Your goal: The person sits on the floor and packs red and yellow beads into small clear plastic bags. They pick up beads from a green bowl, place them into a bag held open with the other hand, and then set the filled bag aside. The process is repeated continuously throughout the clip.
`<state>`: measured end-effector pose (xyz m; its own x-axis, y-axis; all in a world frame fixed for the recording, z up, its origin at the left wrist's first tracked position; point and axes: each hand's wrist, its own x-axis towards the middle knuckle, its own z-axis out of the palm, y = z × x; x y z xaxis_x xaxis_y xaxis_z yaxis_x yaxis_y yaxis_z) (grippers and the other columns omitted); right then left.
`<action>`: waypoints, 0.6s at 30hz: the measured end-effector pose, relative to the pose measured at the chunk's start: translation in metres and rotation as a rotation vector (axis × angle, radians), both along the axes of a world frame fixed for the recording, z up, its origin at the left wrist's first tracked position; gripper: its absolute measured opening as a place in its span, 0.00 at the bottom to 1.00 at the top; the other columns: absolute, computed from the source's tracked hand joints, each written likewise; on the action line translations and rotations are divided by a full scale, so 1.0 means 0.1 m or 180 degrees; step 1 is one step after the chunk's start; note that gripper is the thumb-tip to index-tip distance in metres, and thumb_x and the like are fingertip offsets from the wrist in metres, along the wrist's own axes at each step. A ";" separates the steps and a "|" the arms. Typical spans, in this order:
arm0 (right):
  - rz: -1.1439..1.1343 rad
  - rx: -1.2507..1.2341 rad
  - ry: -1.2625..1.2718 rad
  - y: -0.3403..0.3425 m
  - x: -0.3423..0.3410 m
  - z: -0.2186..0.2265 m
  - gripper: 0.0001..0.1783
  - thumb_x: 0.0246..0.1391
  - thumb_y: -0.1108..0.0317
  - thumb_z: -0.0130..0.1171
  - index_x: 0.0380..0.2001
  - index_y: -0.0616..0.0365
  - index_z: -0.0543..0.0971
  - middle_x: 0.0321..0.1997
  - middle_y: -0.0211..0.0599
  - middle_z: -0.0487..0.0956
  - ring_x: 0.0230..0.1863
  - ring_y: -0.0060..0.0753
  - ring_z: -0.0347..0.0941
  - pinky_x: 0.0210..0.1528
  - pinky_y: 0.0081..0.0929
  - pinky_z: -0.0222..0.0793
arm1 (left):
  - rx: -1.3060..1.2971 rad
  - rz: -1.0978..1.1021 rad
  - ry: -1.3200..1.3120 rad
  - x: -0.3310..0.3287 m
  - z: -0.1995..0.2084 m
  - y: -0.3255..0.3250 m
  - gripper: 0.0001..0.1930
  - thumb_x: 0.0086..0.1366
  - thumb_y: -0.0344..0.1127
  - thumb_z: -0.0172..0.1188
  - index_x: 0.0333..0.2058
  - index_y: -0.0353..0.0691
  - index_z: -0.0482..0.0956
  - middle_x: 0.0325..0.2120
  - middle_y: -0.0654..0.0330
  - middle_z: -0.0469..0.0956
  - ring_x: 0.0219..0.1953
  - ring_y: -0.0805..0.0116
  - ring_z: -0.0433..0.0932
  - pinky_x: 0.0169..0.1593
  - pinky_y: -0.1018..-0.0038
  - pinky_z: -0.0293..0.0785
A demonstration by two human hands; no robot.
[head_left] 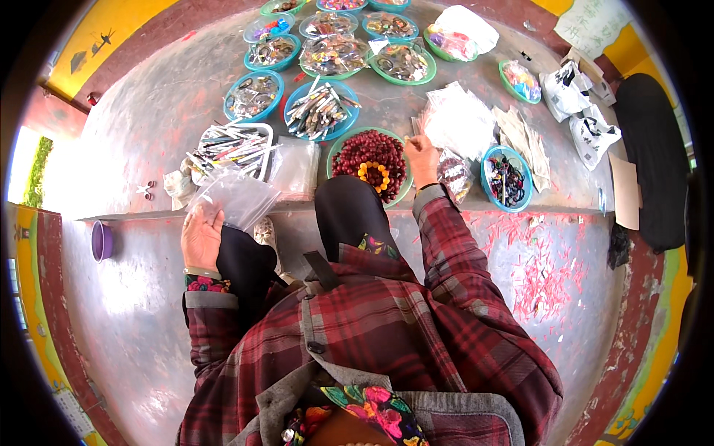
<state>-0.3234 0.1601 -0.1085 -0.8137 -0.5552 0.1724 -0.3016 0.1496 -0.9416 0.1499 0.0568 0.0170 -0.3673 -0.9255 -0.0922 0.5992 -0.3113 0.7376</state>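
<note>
My left hand [202, 239] holds a clear plastic bag [239, 195] beside my left knee, near the ledge's front edge. The bag spreads out limp from my fingers. My right hand [422, 157] is at the right rim of a green basin [407, 187]. Its fingers are curled together, and what they hold, if anything, is too small to make out. Dark red bead bracelets [364, 147] fill the basin, with a yellow bead bracelet [373, 178] lying on top. Right of that hand lies a clear bag of dark items [455, 175].
A white tray of pens [230, 149], a blue basin of pens [320, 111] and clear bags [295, 167] sit nearby. A blue basin of dark bands [507, 178] is at right. Several trinket basins stand behind. Scissors [146, 190] lie left; a purple bucket [102, 241] is below.
</note>
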 end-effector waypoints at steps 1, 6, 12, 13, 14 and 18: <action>0.0000 0.0273 0.0650 -0.04 0.04 0.02 0.09 0.43 0.66 0.59 0.27 0.59 0.75 0.20 0.39 0.76 0.20 0.33 0.73 0.25 0.27 0.66 | 0.0016 0.0008 0.0003 -0.02 0.01 0.00 0.08 0.61 0.30 0.53 0.38 0.37 0.76 0.41 0.57 0.76 0.48 0.57 0.73 0.50 0.63 0.70; 0.0804 0.0632 0.1557 0.09 0.39 -0.03 0.07 0.44 0.67 0.58 0.29 0.56 0.76 0.27 0.40 0.75 0.27 0.41 0.73 0.31 0.32 0.68 | -0.0005 0.0023 -0.0105 -0.05 0.03 0.02 0.08 0.61 0.30 0.53 0.38 0.36 0.75 0.41 0.56 0.76 0.47 0.56 0.73 0.49 0.63 0.70; -0.0202 0.0691 0.1040 0.59 0.13 -0.41 0.08 0.45 0.67 0.55 0.28 0.58 0.77 0.26 0.43 0.76 0.30 0.42 0.74 0.33 0.30 0.68 | -0.0072 0.0021 -0.0155 -0.01 0.01 0.03 0.10 0.61 0.31 0.53 0.40 0.36 0.74 0.41 0.57 0.75 0.47 0.58 0.73 0.49 0.64 0.70; -0.0392 0.0793 0.0878 0.73 0.03 -0.51 0.08 0.44 0.68 0.55 0.29 0.59 0.77 0.26 0.43 0.77 0.30 0.41 0.74 0.34 0.28 0.68 | -0.0073 0.0020 -0.0148 0.00 0.01 0.03 0.10 0.61 0.31 0.53 0.40 0.36 0.74 0.42 0.57 0.75 0.47 0.58 0.73 0.49 0.64 0.70; -0.0661 0.0895 0.0471 0.89 -0.04 -0.62 0.09 0.44 0.67 0.56 0.30 0.58 0.78 0.25 0.40 0.77 0.29 0.38 0.73 0.33 0.27 0.67 | -0.0053 0.0025 -0.0157 0.01 0.01 0.03 0.10 0.61 0.32 0.53 0.41 0.36 0.74 0.42 0.57 0.75 0.47 0.59 0.73 0.49 0.64 0.70; -0.1612 0.0623 -0.1304 1.43 -0.52 -1.40 0.12 0.47 0.64 0.55 0.36 0.53 0.78 0.26 0.29 0.74 0.27 0.30 0.69 0.32 0.28 0.65 | -0.0024 -0.0063 -0.0105 -0.07 0.02 0.00 0.10 0.61 0.32 0.53 0.41 0.36 0.74 0.42 0.57 0.75 0.46 0.60 0.73 0.49 0.64 0.70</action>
